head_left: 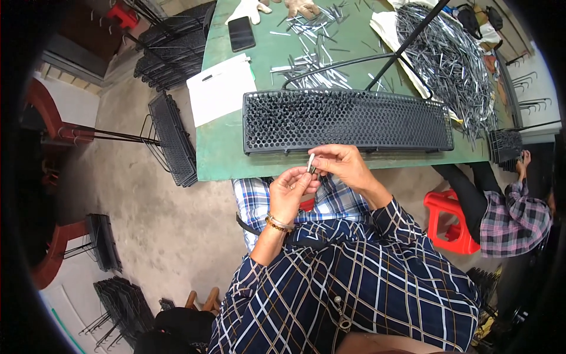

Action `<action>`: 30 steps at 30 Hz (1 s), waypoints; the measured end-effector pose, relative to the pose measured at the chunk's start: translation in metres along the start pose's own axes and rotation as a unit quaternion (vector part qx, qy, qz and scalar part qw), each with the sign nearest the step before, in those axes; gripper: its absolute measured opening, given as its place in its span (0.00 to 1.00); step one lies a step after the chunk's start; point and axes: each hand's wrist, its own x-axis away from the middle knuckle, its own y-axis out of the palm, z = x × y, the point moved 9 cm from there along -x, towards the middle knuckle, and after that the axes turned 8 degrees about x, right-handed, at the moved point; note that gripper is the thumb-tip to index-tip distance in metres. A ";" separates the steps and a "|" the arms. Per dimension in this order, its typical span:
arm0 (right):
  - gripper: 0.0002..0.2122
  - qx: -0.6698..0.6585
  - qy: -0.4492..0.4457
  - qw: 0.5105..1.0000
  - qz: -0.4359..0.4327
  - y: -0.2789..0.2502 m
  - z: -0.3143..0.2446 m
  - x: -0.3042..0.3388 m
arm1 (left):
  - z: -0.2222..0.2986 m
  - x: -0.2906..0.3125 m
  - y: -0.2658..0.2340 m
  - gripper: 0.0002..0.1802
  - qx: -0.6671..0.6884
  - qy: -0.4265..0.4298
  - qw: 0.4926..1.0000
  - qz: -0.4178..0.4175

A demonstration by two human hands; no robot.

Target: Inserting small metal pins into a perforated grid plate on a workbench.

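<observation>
Just in front of the table's near edge, my left hand (pixel 289 196) and my right hand (pixel 349 170) meet, fingertips pinched together. Between them are a few small, narrow metal strips (pixel 311 160), one pale and shiny; fingers hide their lower parts. Right beyond my hands, a long black perforated rack (pixel 407 124) rests along the green table (pixel 221 156). Many of its holes on the left and middle have dark pieces standing in them, while those to the right look flatter. Loose silver and dark strips (pixel 321 78) lie scattered behind the rack.
A white sack (pixel 386 26) heaped with metal strips (pixel 442 65) lies at the back right. Paper (pixel 221 91) with a pen and a phone (pixel 242 33) are at the left. Gloved hands (pixel 302 7) show at the far edge. Another person (pixel 513 218) sits right, near a red stool (pixel 451 221).
</observation>
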 end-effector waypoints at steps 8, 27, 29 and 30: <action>0.09 0.068 -0.012 0.998 -0.010 -0.003 -0.003 -0.004 | 0.002 0.000 0.001 0.09 -0.044 0.011 0.999 -0.005; 0.07 0.289 -0.242 0.917 0.128 -0.030 -0.079 -0.038 | -0.006 0.000 -0.007 0.13 -0.131 0.008 0.991 -0.023; 0.08 0.314 -0.239 0.910 0.129 -0.030 -0.070 -0.045 | -0.007 0.000 -0.007 0.13 -0.144 0.004 0.989 -0.027; 0.08 0.312 -0.239 0.909 0.137 -0.029 -0.067 -0.048 | -0.008 0.000 -0.008 0.13 -0.145 0.004 0.989 -0.027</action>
